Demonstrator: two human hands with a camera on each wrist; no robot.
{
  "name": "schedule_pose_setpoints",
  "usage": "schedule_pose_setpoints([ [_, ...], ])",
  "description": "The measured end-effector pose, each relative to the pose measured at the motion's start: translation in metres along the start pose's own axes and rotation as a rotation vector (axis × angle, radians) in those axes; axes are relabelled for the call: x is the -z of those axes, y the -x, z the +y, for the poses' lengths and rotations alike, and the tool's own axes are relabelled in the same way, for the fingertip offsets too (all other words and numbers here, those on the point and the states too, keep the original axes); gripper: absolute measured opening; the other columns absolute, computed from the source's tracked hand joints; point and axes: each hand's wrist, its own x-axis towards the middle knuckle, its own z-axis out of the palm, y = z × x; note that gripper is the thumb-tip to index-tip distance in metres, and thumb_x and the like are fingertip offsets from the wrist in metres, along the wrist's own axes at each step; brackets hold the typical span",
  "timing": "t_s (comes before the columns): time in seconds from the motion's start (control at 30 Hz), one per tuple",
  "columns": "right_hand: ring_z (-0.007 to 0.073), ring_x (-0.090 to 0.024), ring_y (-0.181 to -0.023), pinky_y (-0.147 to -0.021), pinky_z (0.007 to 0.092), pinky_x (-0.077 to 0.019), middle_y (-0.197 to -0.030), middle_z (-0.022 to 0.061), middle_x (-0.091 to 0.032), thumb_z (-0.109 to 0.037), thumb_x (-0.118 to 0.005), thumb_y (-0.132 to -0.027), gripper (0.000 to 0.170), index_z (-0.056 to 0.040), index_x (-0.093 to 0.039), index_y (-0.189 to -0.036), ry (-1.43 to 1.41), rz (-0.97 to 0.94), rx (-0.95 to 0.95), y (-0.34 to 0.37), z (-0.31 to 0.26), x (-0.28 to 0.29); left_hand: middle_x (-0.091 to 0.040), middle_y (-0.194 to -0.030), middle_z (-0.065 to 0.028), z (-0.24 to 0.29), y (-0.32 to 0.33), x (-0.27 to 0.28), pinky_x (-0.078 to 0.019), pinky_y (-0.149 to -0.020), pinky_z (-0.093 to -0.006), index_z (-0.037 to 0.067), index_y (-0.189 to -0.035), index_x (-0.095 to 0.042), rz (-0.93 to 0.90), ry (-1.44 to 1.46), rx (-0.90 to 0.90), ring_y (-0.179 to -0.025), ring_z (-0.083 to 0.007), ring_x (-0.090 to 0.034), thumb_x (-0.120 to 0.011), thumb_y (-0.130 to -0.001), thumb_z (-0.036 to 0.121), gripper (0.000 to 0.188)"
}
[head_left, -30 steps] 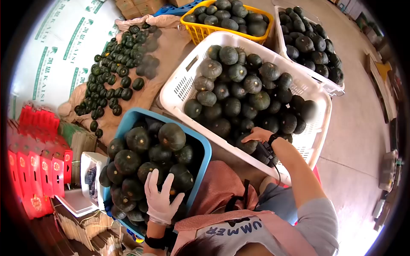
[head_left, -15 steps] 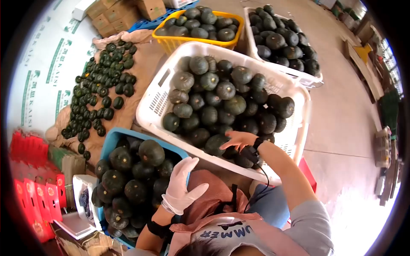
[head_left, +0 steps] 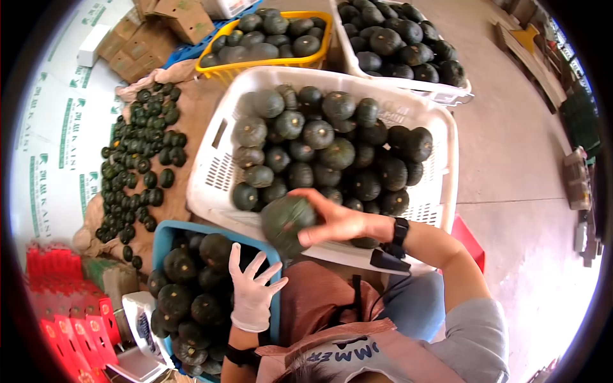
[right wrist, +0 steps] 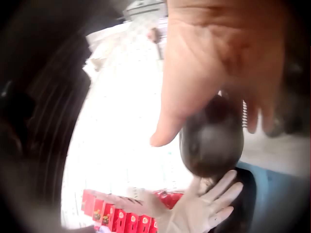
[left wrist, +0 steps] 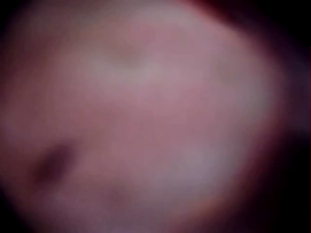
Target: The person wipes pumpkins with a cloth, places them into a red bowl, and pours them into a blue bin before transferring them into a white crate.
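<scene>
My bare right hand (head_left: 332,220) grips a dark green pumpkin (head_left: 284,223) over the near left edge of the white crate (head_left: 211,153). In the right wrist view the thumb lies along one side of that pumpkin (right wrist: 211,141). My left hand (head_left: 252,293), in a white glove, has its fingers spread above the blue crate (head_left: 276,306). Dark pumpkins (head_left: 175,300) fill this blue crate. Many more pumpkins (head_left: 319,134) lie in the white crate. The left wrist view is only a pinkish blur.
Behind stand a yellow basket (head_left: 255,67) and another white crate (head_left: 408,89), both with pumpkins. Small pumpkins (head_left: 131,191) lie on a brown cloth (head_left: 89,236) at the left. Red boxes (head_left: 70,319) stand at the lower left, cardboard boxes (head_left: 137,48) at the upper left.
My right hand has lifted a pumpkin from the white crate and moved left toward the blue crate. The left hand's gloved fingers have spread wider. The head view has shifted.
</scene>
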Motion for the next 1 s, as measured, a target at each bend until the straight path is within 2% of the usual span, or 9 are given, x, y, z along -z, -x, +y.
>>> schedule_pose_setpoints([
  [0.1,0.0338,-0.047,-0.132,-0.107,0.0442,-0.0400,-0.138,0.0216,-0.053,-0.043,-0.081,-0.078,0.081,-0.0059,-0.048,-0.142,0.757,0.005,0.202,0.013,-0.023,0.056,-0.043,-0.146,-0.0182,-0.018,-0.012,0.024,-0.0555,-0.090,-0.0562,0.017,-0.150,-0.032,-0.447,0.583,0.029,-0.124,-0.0402,-0.054,-0.072,-0.084,0.018,0.077],
  [0.13,0.0335,-0.063,-0.109,-0.093,0.0443,-0.0523,-0.115,0.0208,-0.066,-0.053,-0.079,-0.075,0.067,-0.0022,-0.067,-0.118,0.885,0.422,0.126,0.007,-0.004,0.080,-0.044,-0.149,-0.0156,-0.025,-0.009,0.041,-0.0488,-0.102,-0.0555,0.009,-0.149,-0.037,-0.461,0.477,-0.022,-0.132,-0.0366,-0.048,-0.068,-0.086,0.032,0.074],
  [0.2,0.0291,-0.069,-0.088,-0.072,0.0459,-0.0558,-0.091,0.0150,-0.072,-0.051,-0.073,-0.077,0.052,-0.0028,-0.072,-0.096,1.210,0.815,-0.619,0.008,0.027,0.141,-0.041,-0.151,-0.0145,-0.017,0.003,0.050,-0.0437,-0.107,-0.0534,0.009,-0.151,-0.034,-0.377,0.554,-0.102,-0.136,-0.0352,-0.045,-0.065,-0.085,0.036,0.077],
  [0.3,0.0373,-0.058,-0.108,-0.090,0.0605,-0.0408,-0.115,0.0189,-0.063,-0.063,-0.069,-0.073,0.067,-0.0034,-0.068,-0.104,1.953,0.607,-0.694,0.060,0.198,0.251,-0.036,-0.155,-0.0124,0.013,0.041,0.089,-0.0319,-0.117,-0.0495,0.009,-0.153,-0.029,-0.207,0.465,-0.290,-0.141,-0.0324,-0.038,-0.061,-0.084,0.042,0.083],
  [0.4,0.0341,-0.056,-0.114,-0.092,0.0537,-0.0473,-0.122,0.0134,-0.057,-0.044,-0.079,-0.071,0.073,-0.0144,-0.047,-0.129,1.639,0.848,-0.865,0.048,0.172,0.201,-0.038,-0.154,-0.0133,0.022,0.074,0.144,-0.0297,-0.118,-0.0473,0.006,-0.152,-0.032,-0.336,0.602,-0.613,-0.141,-0.0296,-0.039,-0.054,-0.090,0.040,0.075],
  [0.47,0.0412,-0.054,-0.117,-0.089,0.0553,-0.0506,-0.127,0.0173,-0.052,-0.035,-0.081,-0.070,0.084,-0.0197,-0.032,-0.136,1.591,0.890,-0.867,0.049,0.176,0.198,-0.044,-0.149,-0.0133,0.040,0.117,0.171,-0.0444,-0.102,-0.0491,0.011,-0.150,-0.036,0.290,0.203,-0.624,-0.131,-0.0306,-0.048,-0.053,-0.087,0.061,0.082],
  [0.63,0.0356,-0.067,-0.100,-0.088,0.0428,-0.0517,-0.105,0.0222,-0.070,-0.030,-0.081,-0.063,0.071,-0.0025,-0.053,-0.122,1.213,0.750,-0.486,0.058,0.137,0.249,-0.049,-0.144,-0.0137,0.038,0.155,0.247,-0.0451,-0.105,-0.0515,0.010,-0.147,-0.040,0.550,0.361,-0.702,-0.128,-0.0305,-0.053,-0.059,-0.089,0.056,0.077],
  [0.83,0.0255,-0.065,-0.101,-0.089,0.0374,-0.0522,-0.111,0.0150,-0.065,-0.014,-0.082,-0.067,0.069,-0.0049,-0.052,-0.129,0.973,0.421,0.214,-0.017,-0.057,-0.033,-0.058,-0.131,-0.0166,0.061,0.120,0.293,-0.0490,-0.103,-0.0458,0.002,-0.140,-0.045,0.302,0.358,-0.747,-0.119,-0.0317,-0.058,-0.068,-0.085,0.024,0.064],
  [1.0,0.0337,-0.053,-0.119,-0.095,0.0443,-0.0457,-0.132,0.0147,-0.052,-0.011,-0.085,-0.057,0.082,-0.0108,-0.054,-0.133,1.183,0.115,0.857,-0.086,-0.037,-0.200,-0.060,-0.126,-0.0166,0.075,0.147,0.274,-0.0511,-0.098,-0.0421,0.000,-0.133,-0.049,0.317,-0.001,-0.813,-0.112,-0.0290,-0.061,-0.069,-0.077,0.014,0.061],
])
